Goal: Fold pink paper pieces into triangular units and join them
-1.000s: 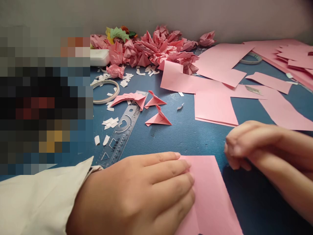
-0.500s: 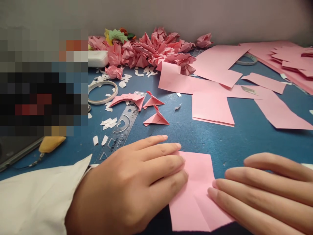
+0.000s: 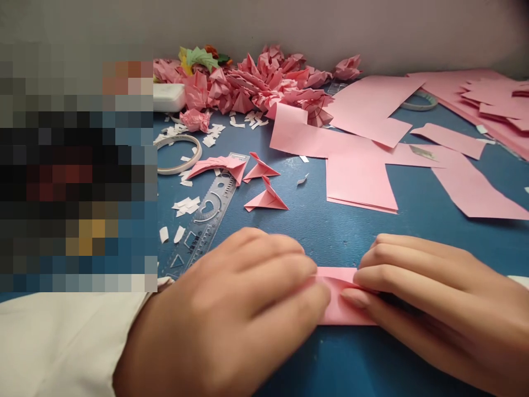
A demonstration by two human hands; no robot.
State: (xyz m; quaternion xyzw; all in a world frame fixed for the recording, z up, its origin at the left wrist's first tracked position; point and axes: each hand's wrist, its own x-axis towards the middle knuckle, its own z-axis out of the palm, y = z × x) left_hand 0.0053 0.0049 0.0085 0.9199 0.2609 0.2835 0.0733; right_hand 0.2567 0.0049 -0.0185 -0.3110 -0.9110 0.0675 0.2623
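A pink sheet of paper [image 3: 343, 313] lies near the front of the blue table, folded over so that its lower edge is doubled upward. My left hand [image 3: 231, 298] grips its left side with the fingers bent and pressed together. On the right side my right hand [image 3: 417, 298] pinches the paper, the thumb on the lower layer and the fingers at the upper edge. Both hands cover the ends of the sheet. Just beyond my left hand are two small folded pink pieces [image 3: 268, 198] and a longer joined one [image 3: 221, 166].
A clear plastic ruler [image 3: 210, 212] slants beside my left hand, near white paper scraps [image 3: 187, 206] and a tape roll [image 3: 197, 150]. Crumpled and folded pink paper [image 3: 268, 82] is heaped against the wall. Cut pink sheets [image 3: 363, 182] spread rightward. A blurred patch hides the left.
The pink sheet was lying opened out with crease lines; now its near part is folded up. My right hand has moved left and closed on it, and my left fingers have curled.
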